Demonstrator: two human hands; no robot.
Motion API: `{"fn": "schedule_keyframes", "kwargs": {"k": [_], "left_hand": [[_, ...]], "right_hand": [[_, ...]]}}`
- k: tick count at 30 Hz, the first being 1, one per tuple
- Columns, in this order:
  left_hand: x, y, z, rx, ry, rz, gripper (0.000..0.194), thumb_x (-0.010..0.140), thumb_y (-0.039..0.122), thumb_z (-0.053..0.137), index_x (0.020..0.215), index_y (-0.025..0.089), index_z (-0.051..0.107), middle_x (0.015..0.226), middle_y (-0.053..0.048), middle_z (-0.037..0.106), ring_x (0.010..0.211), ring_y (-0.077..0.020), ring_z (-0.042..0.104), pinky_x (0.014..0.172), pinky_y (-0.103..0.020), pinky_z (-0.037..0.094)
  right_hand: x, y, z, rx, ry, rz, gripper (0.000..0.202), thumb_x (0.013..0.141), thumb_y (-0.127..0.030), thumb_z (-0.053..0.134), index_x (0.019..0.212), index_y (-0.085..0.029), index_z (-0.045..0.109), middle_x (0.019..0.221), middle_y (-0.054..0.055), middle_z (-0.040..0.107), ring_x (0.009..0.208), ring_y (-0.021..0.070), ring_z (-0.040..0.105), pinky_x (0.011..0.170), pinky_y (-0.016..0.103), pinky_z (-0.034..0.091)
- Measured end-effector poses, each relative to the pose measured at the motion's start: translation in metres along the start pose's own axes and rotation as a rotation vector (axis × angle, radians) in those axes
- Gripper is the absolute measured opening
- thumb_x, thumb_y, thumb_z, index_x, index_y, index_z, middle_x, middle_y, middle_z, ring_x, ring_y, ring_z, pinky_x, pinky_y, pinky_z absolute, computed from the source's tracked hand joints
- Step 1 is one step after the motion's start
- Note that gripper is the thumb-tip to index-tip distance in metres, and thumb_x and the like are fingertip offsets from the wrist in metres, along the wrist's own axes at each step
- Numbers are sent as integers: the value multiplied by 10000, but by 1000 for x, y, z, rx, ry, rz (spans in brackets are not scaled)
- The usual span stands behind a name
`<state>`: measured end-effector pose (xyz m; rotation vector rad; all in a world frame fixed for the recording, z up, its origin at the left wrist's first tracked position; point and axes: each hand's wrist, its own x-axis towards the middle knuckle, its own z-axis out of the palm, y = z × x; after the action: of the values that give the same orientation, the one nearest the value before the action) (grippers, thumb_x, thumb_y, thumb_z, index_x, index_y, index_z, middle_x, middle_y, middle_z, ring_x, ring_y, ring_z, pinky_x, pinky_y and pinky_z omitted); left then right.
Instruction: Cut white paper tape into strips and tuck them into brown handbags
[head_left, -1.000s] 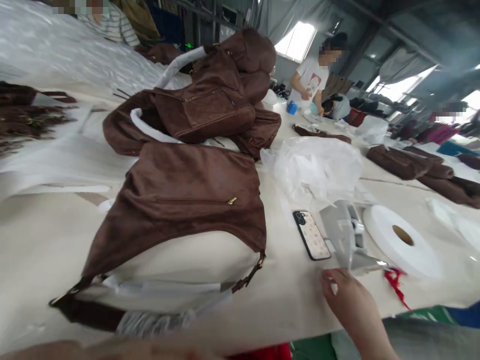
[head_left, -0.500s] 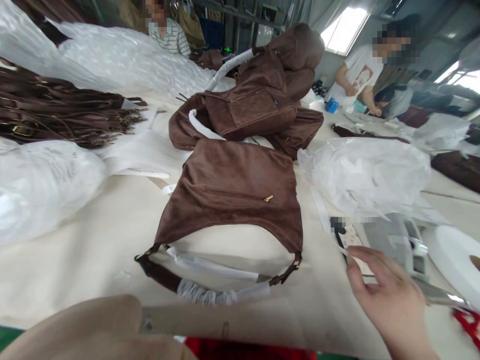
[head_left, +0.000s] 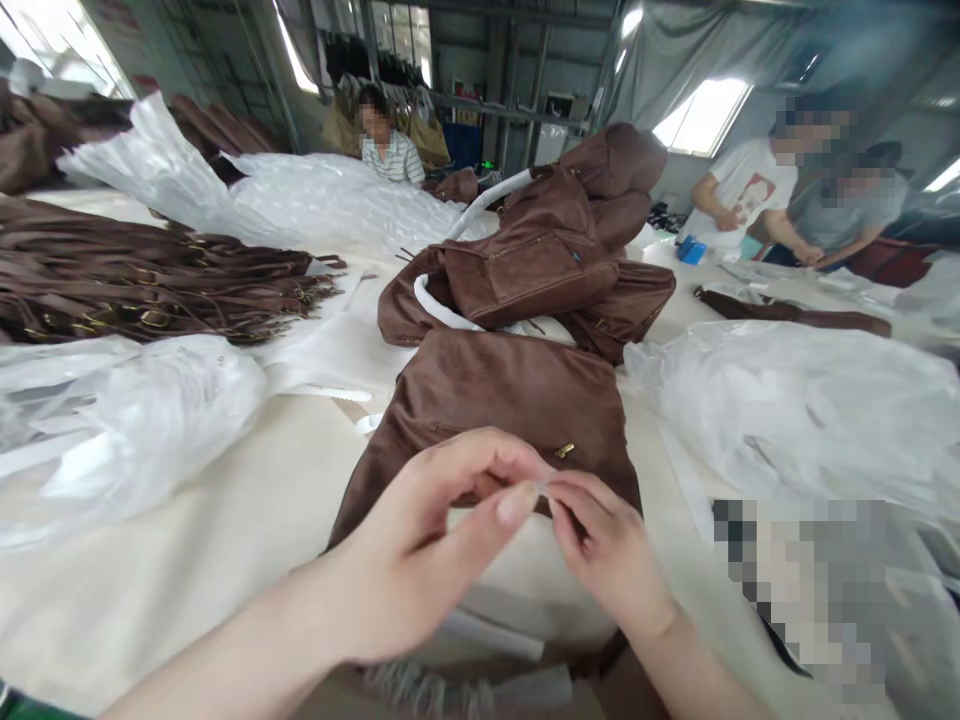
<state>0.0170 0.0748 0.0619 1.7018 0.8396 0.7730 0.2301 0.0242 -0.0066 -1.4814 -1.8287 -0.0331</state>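
A brown handbag (head_left: pixel 510 385) lies flat on the pale table, its gold zipper pull (head_left: pixel 564 450) showing just beyond my fingers. Above the bag, my left hand (head_left: pixel 442 530) pinches a small whitish, see-through piece (head_left: pixel 541 487) between thumb and fingers. The fingertips of my right hand (head_left: pixel 607 550) meet it from the other side and pinch the same piece. What exactly the piece is cannot be made out. Nearer to me, the bag's strap wrapped in crumpled white material (head_left: pixel 427 690) is partly hidden under my wrists.
More brown bags (head_left: pixel 540 240) are piled behind. Bundled brown straps (head_left: pixel 150 280) lie at the left, near clear plastic (head_left: pixel 180 430). Another plastic heap (head_left: pixel 795 400) is at the right. One person (head_left: pixel 390 150) is at the back; two others stand at the back right.
My right hand has moved left from the table's right side to over the bag. My left hand has come up to meet it. The view has tilted up and shifted.
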Motion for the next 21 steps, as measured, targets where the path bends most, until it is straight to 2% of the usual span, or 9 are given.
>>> {"fn": "schedule_keyframes", "kwargs": {"k": [2, 4, 7, 9, 12, 15, 17, 21], "left_hand": [[37, -10, 8, 73, 12, 32, 417, 873, 530, 514, 1085, 187, 618, 976, -67, 663, 855, -201, 636, 761, -314, 519], [66, -27, 19, 68, -89, -74, 442, 857, 552, 519, 1032, 158, 618, 842, -53, 655, 768, -188, 627, 683, -297, 507], [83, -54, 34, -124, -337, -323, 440, 813, 582, 544, 839, 146, 600, 722, -33, 631, 653, -153, 607, 552, -241, 453], [82, -66, 40, -204, -398, -425, 367, 756, 512, 621, 792, 149, 579, 674, -14, 622, 586, -124, 585, 506, -211, 409], [78, -75, 46, -154, -311, -429, 260, 720, 405, 637, 776, 161, 564, 614, 15, 606, 510, -97, 537, 474, -197, 377], [81, -81, 51, 0, -231, -395, 217, 733, 381, 588, 751, 165, 570, 590, 17, 603, 480, -92, 502, 453, -199, 358], [84, -85, 52, 61, -233, -396, 209, 730, 368, 576, 757, 161, 588, 581, 22, 596, 474, -90, 488, 447, -199, 350], [87, -89, 50, 62, -278, -506, 190, 721, 333, 572, 773, 154, 607, 576, 32, 575, 470, -83, 480, 457, -193, 373]], "right_hand": [[-7, 4, 5, 4, -30, -27, 221, 901, -95, 486, 995, -196, 659, 1038, 67, 682, 962, 176, 664, 871, 313, 552], [-10, 5, 6, -3, -40, -32, 236, 899, -87, 475, 1006, -205, 648, 1048, 63, 677, 962, 179, 663, 869, 321, 553], [-12, 3, 4, 15, -50, -17, 254, 898, -77, 459, 1017, -217, 634, 1060, 59, 668, 954, 178, 661, 870, 322, 547], [-11, 4, 2, 50, -62, 1, 259, 891, -72, 460, 1020, -222, 626, 1072, 57, 659, 964, 177, 653, 880, 320, 538], [-5, 18, -1, 75, -68, 79, 262, 879, -95, 478, 1070, -218, 609, 1122, 74, 639, 985, 189, 641, 886, 331, 527], [5, 44, 4, 26, -62, 296, 271, 887, -135, 485, 1121, -210, 600, 1070, 79, 640, 858, 178, 649, 794, 316, 533], [12, 60, 11, -23, -129, 392, 301, 862, -143, 542, 1148, -216, 601, 975, 54, 650, 790, 173, 642, 754, 300, 517], [17, 72, 26, -88, -289, 405, 274, 811, -136, 631, 1067, -231, 611, 859, 12, 646, 754, 173, 628, 724, 281, 467]]}}
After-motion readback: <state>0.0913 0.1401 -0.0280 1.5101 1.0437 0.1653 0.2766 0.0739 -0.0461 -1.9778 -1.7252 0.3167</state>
